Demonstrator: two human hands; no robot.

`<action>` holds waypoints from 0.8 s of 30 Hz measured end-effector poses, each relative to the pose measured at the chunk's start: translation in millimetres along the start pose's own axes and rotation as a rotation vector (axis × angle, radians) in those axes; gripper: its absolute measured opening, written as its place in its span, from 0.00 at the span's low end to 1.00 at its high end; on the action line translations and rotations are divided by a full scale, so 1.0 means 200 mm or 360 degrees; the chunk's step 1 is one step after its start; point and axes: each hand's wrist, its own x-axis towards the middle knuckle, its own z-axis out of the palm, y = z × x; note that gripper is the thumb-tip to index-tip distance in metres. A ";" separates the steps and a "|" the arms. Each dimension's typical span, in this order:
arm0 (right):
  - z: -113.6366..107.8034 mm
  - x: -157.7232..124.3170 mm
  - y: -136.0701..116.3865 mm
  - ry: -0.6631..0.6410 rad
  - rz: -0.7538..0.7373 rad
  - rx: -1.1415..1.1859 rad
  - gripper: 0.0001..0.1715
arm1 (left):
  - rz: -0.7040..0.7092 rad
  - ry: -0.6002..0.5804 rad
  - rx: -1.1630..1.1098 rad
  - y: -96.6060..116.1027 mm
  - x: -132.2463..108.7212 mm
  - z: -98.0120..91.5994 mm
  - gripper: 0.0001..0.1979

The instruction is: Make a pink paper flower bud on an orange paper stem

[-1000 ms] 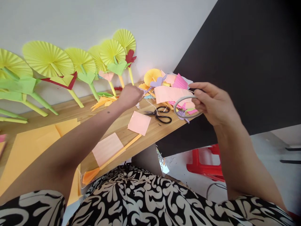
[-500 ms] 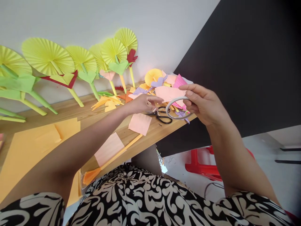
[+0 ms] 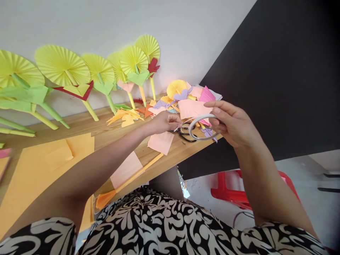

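My right hand point(image 3: 233, 124) grips a roll of narrow white tape point(image 3: 190, 130) by its far side, thumb and fingers closed on the ring. Left of it, my left hand point(image 3: 170, 122) pinches the loose end of the tape, and a short strip stretches between hand and roll. Scissors with black handles point(image 3: 186, 140) lie on the wooden table point(image 3: 170, 163) just under the tape, partly covered. Close below my left hand is a small pink paper square point(image 3: 160, 143).
Yellow pleated paper fans point(image 3: 62, 65) on rolled stems lean along the wall. A heap of coloured paper pieces point(image 3: 176, 88) fills the table's far end. Nearer lie a pink sheet point(image 3: 126, 170), an orange paper stick point(image 3: 145, 168) and large orange sheets point(image 3: 29, 177). A red stool point(image 3: 231, 194) stands below.
My left hand has closed its fingers on the tape's end and drawn a short strip from the roll. My right hand still holds the roll. The view has shifted slightly.
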 end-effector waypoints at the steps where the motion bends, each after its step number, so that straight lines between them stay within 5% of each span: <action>1: -0.01 -0.03 0.01 0.0035 -0.0012 -0.0035 0.16 | -0.0021 0.0068 0.0163 -0.02 0.00 -0.03 0.07; 7: -0.13 -0.22 0.09 0.0346 -0.0069 -0.0218 0.13 | -0.0213 0.0478 0.0832 -0.15 0.01 -0.24 0.06; 12: -0.17 -0.29 0.16 0.0483 0.0035 -0.0278 0.17 | -0.0169 0.0676 0.1200 -0.17 0.13 -0.31 0.09; 17: -0.16 -0.30 0.17 0.0472 0.0016 -0.0435 0.19 | -0.0013 0.0533 0.1670 -0.22 0.17 -0.32 0.11; 21: -0.14 -0.31 0.16 0.0351 0.0022 -0.0502 0.17 | -0.0046 0.0310 0.1791 -0.28 0.08 -0.37 0.34; 24: -0.11 -0.29 0.16 0.0291 0.0011 -0.0506 0.16 | -0.0046 0.0322 0.1718 -0.27 0.02 -0.41 0.22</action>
